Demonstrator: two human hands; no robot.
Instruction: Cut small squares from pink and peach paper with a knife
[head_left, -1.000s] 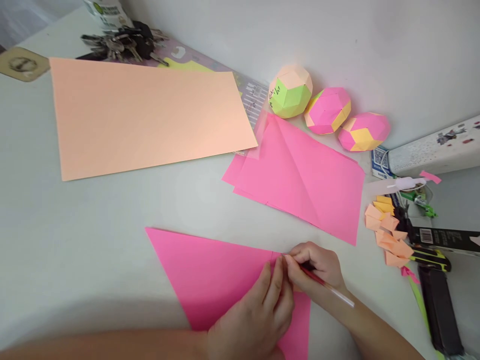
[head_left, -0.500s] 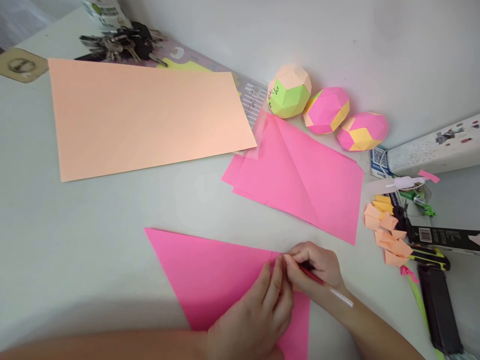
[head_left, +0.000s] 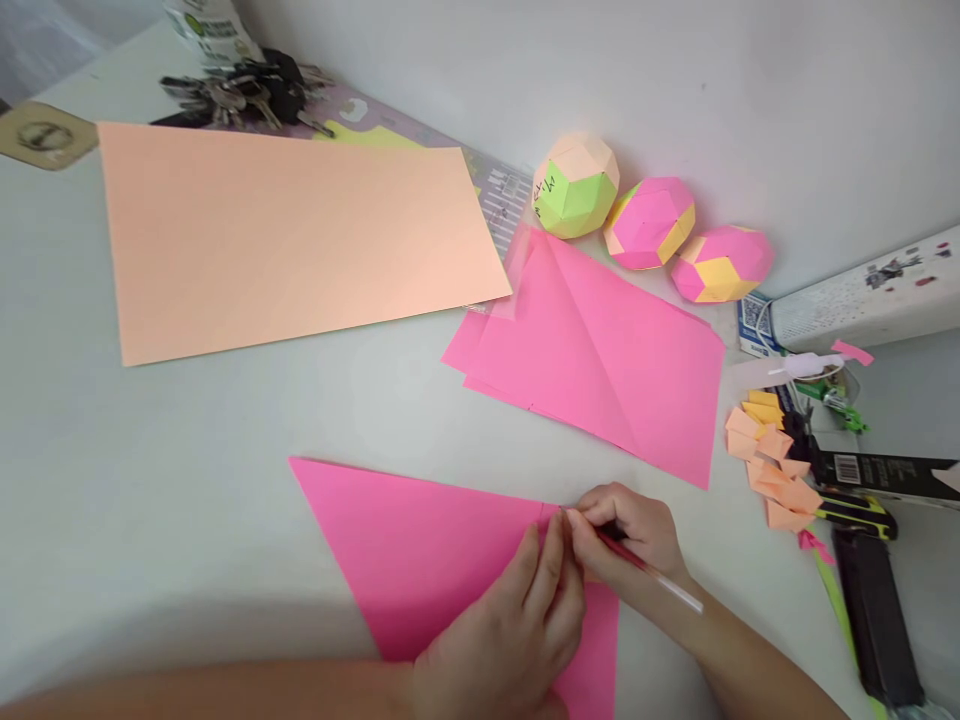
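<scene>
A sheet of pink paper lies on the table, with a short dark mark near its upper edge. My left hand rests on it with the fingers stretched out, pressing down close to that edge. My right hand pinches a slim pen with a red and clear barrel. The pen's tip meets the upper edge of the paper, just right of my left fingertips. A bit of peach-coloured material shows between the hands; the rest of it is hidden.
A large peach sheet lies at the upper left, near keys. More pink sheets lie beyond my hands. Several paper balls stand along the wall. Folded peach pieces, a box cutter and a black case lie at right.
The hands, the pen and the pink paper stay nearly in place. The whole view has shifted very slightly.
</scene>
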